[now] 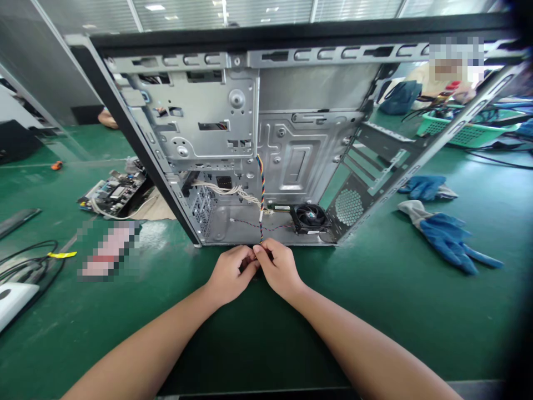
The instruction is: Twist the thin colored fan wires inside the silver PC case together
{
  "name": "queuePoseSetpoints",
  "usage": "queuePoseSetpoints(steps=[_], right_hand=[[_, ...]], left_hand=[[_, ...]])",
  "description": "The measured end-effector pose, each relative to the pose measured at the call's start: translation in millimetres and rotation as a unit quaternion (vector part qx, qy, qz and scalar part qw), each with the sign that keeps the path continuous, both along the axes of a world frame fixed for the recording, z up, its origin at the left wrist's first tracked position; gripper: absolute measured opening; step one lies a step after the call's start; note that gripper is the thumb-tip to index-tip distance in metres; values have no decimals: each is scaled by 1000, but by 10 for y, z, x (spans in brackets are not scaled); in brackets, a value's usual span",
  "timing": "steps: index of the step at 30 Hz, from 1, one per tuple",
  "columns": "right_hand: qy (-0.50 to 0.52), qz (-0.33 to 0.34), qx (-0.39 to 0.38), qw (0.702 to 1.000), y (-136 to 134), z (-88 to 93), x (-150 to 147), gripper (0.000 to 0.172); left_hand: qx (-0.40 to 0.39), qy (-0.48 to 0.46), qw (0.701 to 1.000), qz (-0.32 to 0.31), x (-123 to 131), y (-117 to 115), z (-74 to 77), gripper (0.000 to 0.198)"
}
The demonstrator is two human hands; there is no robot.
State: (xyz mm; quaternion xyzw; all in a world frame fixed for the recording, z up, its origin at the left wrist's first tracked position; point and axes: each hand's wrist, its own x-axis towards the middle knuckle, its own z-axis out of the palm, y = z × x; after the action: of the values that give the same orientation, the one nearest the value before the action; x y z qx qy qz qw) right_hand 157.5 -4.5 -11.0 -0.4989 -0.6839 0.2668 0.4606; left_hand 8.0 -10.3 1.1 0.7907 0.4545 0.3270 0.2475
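Note:
An open metal computer case [291,144] stands on the green mat with its side panel off. A twisted multicoloured cable [261,189] hangs down inside it to the front edge. My left hand [229,273] and my right hand [280,268] meet just below the case's bottom edge. Both are closed in a pinch on the cable's lower end, fingertips touching each other. A black CPU cooler fan [308,216] lies on the case floor just behind my right hand. A bundle of white wires [225,190] runs across the inside.
A circuit board [114,191] with cables lies left of the case. Two blue and grey work gloves [447,236] lie on the mat at right. A green basket [466,133] of cables and another person sit at the far right. Black cables [29,261] curl at the left edge.

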Motion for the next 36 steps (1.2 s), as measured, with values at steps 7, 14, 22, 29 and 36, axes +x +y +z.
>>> queuePoseSetpoints(steps=[7,14,22,29,36], right_hand=[[-2,-30,16,999,4,-49,-62,28],[-3,-40,24,999,20,-40,-80,28],[3,-49,19,999,25,-43,-73,29],[1,-35,19,999,25,-8,-39,30],[-7,-23,21,1000,17,4,-30,31]], left_hand=[[-12,-10,1000,4,4,4,-21,11],[-13,-8,1000,5,-2,15,-33,12],[-11,-10,1000,7,-18,37,-18,12],[-12,-18,1000,11,-19,23,-17,10],[-14,-20,1000,-6,-14,1,1,12]])
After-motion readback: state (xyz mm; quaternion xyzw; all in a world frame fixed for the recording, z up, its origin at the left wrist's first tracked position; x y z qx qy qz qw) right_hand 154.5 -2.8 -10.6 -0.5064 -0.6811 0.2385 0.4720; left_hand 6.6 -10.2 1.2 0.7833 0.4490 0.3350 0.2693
